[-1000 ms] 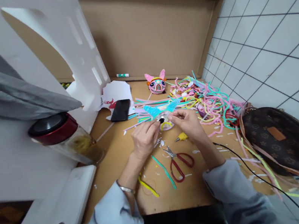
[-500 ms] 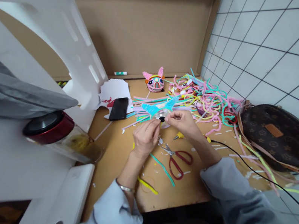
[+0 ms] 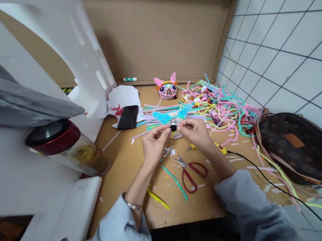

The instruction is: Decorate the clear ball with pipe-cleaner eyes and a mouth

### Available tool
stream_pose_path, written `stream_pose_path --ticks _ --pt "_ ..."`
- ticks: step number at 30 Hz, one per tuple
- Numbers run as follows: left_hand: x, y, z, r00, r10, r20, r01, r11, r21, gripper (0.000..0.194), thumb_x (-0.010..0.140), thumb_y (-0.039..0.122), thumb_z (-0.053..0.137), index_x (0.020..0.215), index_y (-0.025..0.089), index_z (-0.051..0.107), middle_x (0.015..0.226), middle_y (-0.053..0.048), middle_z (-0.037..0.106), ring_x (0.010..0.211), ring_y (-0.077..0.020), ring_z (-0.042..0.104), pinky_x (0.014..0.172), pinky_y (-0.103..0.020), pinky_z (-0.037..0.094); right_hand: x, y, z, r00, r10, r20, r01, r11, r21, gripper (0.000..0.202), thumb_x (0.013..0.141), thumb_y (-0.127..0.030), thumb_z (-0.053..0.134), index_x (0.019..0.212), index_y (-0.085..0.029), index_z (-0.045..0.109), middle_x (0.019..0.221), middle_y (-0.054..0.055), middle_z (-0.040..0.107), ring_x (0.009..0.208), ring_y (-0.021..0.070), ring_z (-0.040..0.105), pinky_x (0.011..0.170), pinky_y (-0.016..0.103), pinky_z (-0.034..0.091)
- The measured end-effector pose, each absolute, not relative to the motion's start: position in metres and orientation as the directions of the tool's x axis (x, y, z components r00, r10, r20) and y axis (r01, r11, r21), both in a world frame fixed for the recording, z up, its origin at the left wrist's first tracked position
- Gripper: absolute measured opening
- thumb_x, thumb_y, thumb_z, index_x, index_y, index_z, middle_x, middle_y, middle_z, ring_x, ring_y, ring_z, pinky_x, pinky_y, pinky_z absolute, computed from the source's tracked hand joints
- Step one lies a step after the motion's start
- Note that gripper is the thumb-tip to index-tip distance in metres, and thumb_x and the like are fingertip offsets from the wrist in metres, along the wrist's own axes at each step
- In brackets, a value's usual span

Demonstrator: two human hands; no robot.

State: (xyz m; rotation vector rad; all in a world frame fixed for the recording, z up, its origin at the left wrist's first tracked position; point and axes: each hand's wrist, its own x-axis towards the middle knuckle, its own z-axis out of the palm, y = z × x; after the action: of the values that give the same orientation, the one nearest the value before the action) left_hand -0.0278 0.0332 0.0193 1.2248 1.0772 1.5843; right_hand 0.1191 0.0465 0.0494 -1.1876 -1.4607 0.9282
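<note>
My left hand (image 3: 153,143) and my right hand (image 3: 197,132) meet at mid-table, each pinching one side of a small black round piece (image 3: 173,127). Directly behind it is a clear rounded craft figure with two fuzzy blue ears (image 3: 162,117); whether the fingers touch it I cannot tell. Red-handled scissors (image 3: 188,173) lie slightly open below the hands. Beside my right wrist rests a yellow pen-like tool (image 3: 219,147) with a black cord. A teal pipe cleaner (image 3: 176,182) and a yellow one (image 3: 158,199) lie nearer the front edge.
A pink-eared figure (image 3: 167,88) sits at the back before a cardboard panel (image 3: 158,30). Tangled pipe cleaners (image 3: 223,104) are heaped at right, near a brown bag (image 3: 307,145). Leftward are a phone (image 3: 128,117), a red-lidded jar (image 3: 69,148) and a green-white marker (image 3: 130,79).
My left hand has turned slightly, its fingers now more level and its thumb showing. The black piece has shifted slightly left between the fingertips. More white scraps show below the hands.
</note>
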Motion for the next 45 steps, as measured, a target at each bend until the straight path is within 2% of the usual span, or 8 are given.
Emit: stream_pose_path --ticks 5,10,15,24,29,35,45 --pt "-0.032 0.034 0.027 -0.079 0.989 0.123 -0.181 -0.135 0.974 0.031 0.063 0.043 0.08 0.071 0.014 0.071 0.058 -0.001 0.066 0.05 -0.0108 0.056 0.051 -0.022 0.045 0.118 0.047 0.045 -0.013 0.934 0.356 0.326 0.34 -0.882 0.014 0.067 -0.031 0.061 0.063 -0.018 0.064 0.062 -0.001 0.058 0.053 0.0105 0.046 0.054 0.025 0.04" --pt "-0.031 0.034 0.026 -0.079 0.991 0.108 -0.181 -0.121 0.976 0.033 0.063 0.046 0.079 0.068 0.015 0.071 0.057 -0.002 0.065 0.049 -0.0108 0.055 0.049 -0.021 0.044 0.117 0.045 0.043 -0.038 0.899 0.436 0.439 0.407 -0.801 0.011 0.071 -0.027 0.058 0.064 -0.019 0.063 0.066 0.0 0.058 0.058 0.0126 0.049 0.058 0.027 0.041" --pt "-0.031 0.033 0.029 -0.101 0.991 0.086 -0.178 -0.103 0.979 0.029 0.06 0.041 0.079 0.066 0.015 0.07 0.053 0.0 0.064 0.047 -0.0093 0.052 0.049 -0.021 0.043 0.115 0.043 0.042 -0.063 0.862 0.503 0.512 0.461 -0.725 0.012 0.074 -0.025 0.057 0.065 -0.02 0.062 0.067 0.001 0.058 0.061 0.014 0.05 0.061 0.028 0.04" --pt "-0.03 0.033 0.031 -0.147 0.988 0.055 -0.18 -0.081 0.98 0.023 0.057 0.034 0.075 0.065 0.015 0.067 0.052 0.001 0.063 0.045 -0.0093 0.051 0.048 -0.02 0.042 0.112 0.04 0.041 -0.07 0.85 0.522 0.526 0.476 -0.705 0.011 0.075 -0.023 0.057 0.066 -0.02 0.062 0.067 0.0 0.057 0.06 0.0139 0.05 0.06 0.028 0.04" --pt "-0.03 0.031 0.031 -0.14 0.987 0.082 -0.185 -0.108 0.977 0.022 0.065 0.036 0.071 0.068 0.015 0.069 0.057 -0.001 0.065 0.051 -0.0109 0.057 0.052 -0.022 0.045 0.111 0.04 0.04 -0.069 0.852 0.518 0.547 0.467 -0.695 0.01 0.076 -0.021 0.058 0.067 -0.021 0.062 0.068 0.0 0.058 0.062 0.0145 0.052 0.061 0.027 0.041" --pt "-0.031 0.031 0.031 -0.129 0.986 0.1 -0.171 -0.122 0.978 0.026 0.062 0.039 0.078 0.065 0.015 0.068 0.054 0.0 0.063 0.048 -0.0094 0.052 0.052 -0.022 0.043 0.11 0.038 0.041 -0.063 0.847 0.528 0.557 0.468 -0.686 0.011 0.077 -0.022 0.057 0.067 -0.021 0.062 0.069 0.001 0.059 0.063 0.0149 0.053 0.062 0.028 0.042" --pt "-0.032 0.034 0.029 -0.132 0.986 0.104 -0.148 -0.124 0.981 0.022 0.062 0.036 0.076 0.064 0.016 0.067 0.054 0.0 0.063 0.048 -0.0096 0.053 0.052 -0.022 0.043 0.109 0.037 0.041 -0.044 0.858 0.512 0.547 0.449 -0.706 0.011 0.077 -0.024 0.059 0.067 -0.021 0.063 0.07 0.001 0.061 0.064 0.0149 0.053 0.064 0.029 0.043"
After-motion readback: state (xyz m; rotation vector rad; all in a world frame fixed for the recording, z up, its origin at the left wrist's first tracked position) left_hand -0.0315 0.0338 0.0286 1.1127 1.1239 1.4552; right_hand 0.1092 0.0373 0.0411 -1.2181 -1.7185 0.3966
